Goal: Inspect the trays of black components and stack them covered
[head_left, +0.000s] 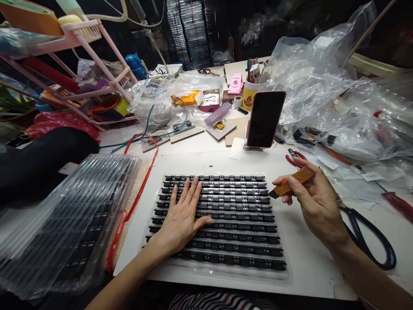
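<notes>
A clear plastic tray [238, 262] holding several rows of black strips lies on the white table in front of me. My left hand [185, 213] rests flat on its left half, fingers stretched out. My right hand [311, 193] hovers just right of the tray's upper right corner, fingers closed around an orange-handled cutter [292, 183] whose tip points left toward the tray.
A stack of similar clear trays [67, 219] sits at the left. A phone [265, 119] stands upright behind the tray. Red-handled pliers [295, 158], black scissors [371, 241] and crumpled plastic bags [338, 82] lie to the right. A pink rack [80, 64] stands at back left.
</notes>
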The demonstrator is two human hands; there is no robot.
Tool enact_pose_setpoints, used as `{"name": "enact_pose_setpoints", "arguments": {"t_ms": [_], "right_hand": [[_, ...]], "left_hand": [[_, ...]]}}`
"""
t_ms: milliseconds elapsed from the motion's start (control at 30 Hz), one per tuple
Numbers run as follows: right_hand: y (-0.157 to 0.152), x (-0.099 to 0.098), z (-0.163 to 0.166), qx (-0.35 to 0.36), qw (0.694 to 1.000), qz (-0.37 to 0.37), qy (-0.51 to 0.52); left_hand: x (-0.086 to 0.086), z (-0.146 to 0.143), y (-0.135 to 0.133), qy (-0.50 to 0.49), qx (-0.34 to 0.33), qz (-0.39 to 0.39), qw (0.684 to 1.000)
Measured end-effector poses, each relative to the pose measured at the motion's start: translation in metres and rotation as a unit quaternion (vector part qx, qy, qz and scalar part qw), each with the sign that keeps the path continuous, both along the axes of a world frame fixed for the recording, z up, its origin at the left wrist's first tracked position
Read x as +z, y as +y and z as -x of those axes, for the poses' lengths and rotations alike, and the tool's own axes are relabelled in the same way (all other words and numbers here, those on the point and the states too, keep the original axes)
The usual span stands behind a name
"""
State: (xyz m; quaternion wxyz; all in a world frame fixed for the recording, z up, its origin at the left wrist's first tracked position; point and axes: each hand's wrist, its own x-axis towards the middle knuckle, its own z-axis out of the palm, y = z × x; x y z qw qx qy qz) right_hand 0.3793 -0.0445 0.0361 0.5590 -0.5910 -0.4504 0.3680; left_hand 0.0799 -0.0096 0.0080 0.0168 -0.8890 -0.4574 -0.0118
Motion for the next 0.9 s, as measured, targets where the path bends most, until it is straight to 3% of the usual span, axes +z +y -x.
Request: {"name": "enact_pose_setpoints", "arguments": {"t_ms": [500, 700, 900], "right_hand": [[-0.002, 0.001, 0.002, 0.022, 1.000, -0.003, 0.000], [0.000, -0.001, 0.008, 0.089, 0.996, 0.001, 0.030], [0.016, -0.002, 0.019, 0.178, 0.984, 0.005, -0.026]], "left_hand": [[0.004, -0.029, -0.011, -0.013, -0.061, 0.021, 0.998], [0.013, -0.057, -0.022, -0.046, -0.127, 0.039, 0.990], [0.012, -0.081, -0.029, -0.081, -0.122, 0.051, 0.988]]}}
